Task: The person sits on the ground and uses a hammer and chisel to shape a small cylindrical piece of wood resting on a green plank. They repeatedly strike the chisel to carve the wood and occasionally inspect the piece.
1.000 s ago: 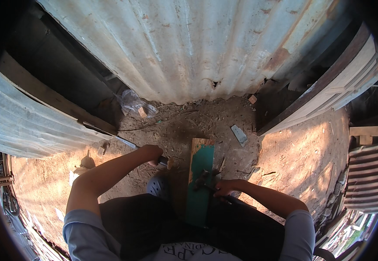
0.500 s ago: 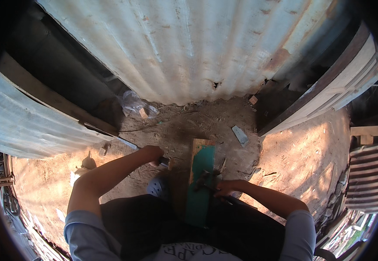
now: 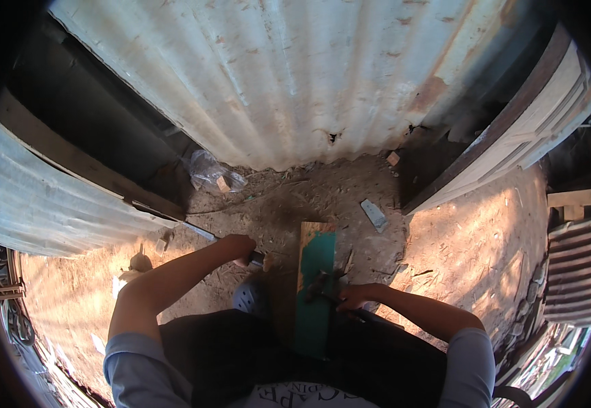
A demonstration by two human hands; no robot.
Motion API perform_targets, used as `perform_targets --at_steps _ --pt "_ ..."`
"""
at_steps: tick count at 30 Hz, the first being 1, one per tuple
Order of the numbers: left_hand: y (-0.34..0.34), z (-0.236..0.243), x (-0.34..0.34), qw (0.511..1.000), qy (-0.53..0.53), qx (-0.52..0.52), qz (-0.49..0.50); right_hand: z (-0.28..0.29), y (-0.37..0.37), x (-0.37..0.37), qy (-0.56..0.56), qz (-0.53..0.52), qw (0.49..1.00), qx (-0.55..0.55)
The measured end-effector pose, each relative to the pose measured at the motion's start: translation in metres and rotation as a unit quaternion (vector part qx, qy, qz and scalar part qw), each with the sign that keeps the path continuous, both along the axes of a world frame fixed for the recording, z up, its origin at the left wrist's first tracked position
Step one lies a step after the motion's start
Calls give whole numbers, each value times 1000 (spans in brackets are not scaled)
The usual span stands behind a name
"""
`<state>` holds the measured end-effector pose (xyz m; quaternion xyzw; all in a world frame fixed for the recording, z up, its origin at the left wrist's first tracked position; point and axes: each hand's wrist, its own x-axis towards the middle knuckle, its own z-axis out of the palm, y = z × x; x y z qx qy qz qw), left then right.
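My left hand (image 3: 239,249) is wrapped round the dark handle of a long-bladed knife (image 3: 201,232). Its narrow pale blade sticks out to the upper left, and the handle's end shows on the other side of the fist. A wooden board (image 3: 319,255), mostly painted green with bare wood along its far left edge, stands or leans in front of my lap. My right hand (image 3: 354,296) is closed round a hammer (image 3: 319,286), whose dark head lies over the board's face; whether it touches the board I cannot tell.
Corrugated metal sheeting (image 3: 261,75) rises ahead, with another sheet (image 3: 50,194) at left and a wooden panel (image 3: 506,146) at right. On the dirt floor lie a grey flat piece (image 3: 374,215), small blocks (image 3: 393,158) and clear plastic (image 3: 205,170). A blue clog (image 3: 248,298) is below my left hand.
My left hand has dipped slightly with the knife. The hammer and board have shifted only a little, and the view has tilted a bit.
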<state>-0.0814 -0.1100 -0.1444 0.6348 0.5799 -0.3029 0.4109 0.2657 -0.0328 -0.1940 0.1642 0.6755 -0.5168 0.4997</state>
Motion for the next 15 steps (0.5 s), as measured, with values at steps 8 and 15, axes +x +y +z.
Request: perform_targets --at_steps 8,15 --pt "13 0 -1 998 -36 -16 -39 -12 -3 11 91 21 995 36" --pt "55 41 10 942 -234 202 131 18 -4 5 184 10 980 76"
